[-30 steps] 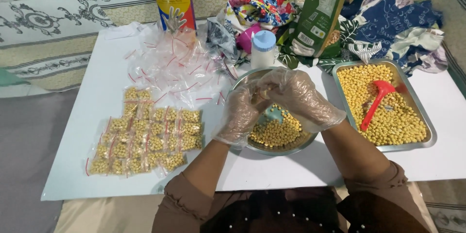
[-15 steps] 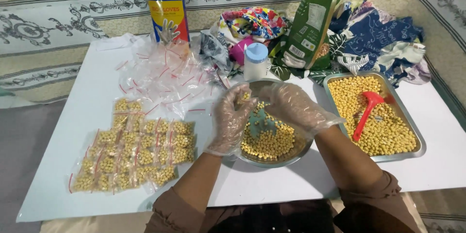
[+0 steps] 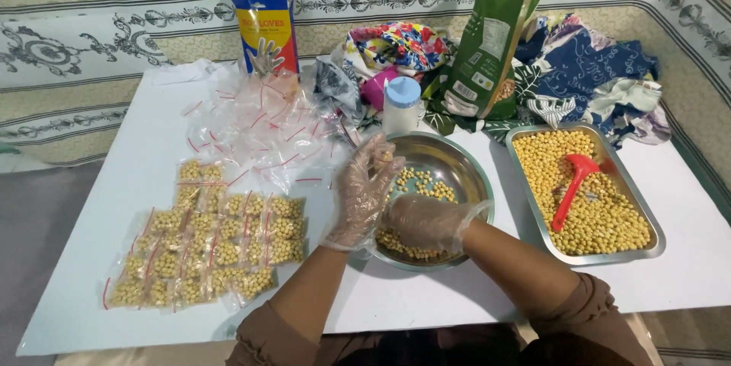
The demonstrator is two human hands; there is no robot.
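Both my hands wear clear plastic gloves. My left hand [image 3: 364,192] is raised at the left rim of a round steel bowl [image 3: 464,164], its fingertips pinched on a small clear bag that is hard to make out. My right hand [image 3: 421,223] lies low inside the bowl, with the fingers curled over the yellow beans [image 3: 420,181] at its near side. The bowl is partly filled with these beans.
Filled little bean bags [image 3: 205,238] lie in rows at the left, with empty clear bags [image 3: 259,128] behind them. A steel tray [image 3: 653,242] of beans with a red scoop [image 3: 571,187] sits at the right. A glove box [image 3: 266,27], a white bottle [image 3: 401,105], a green pouch [image 3: 491,38] and cloths [image 3: 590,69] stand behind.
My right hand has dropped from above the bowl into the beans at its near side. My left hand stays raised at the bowl's left rim.
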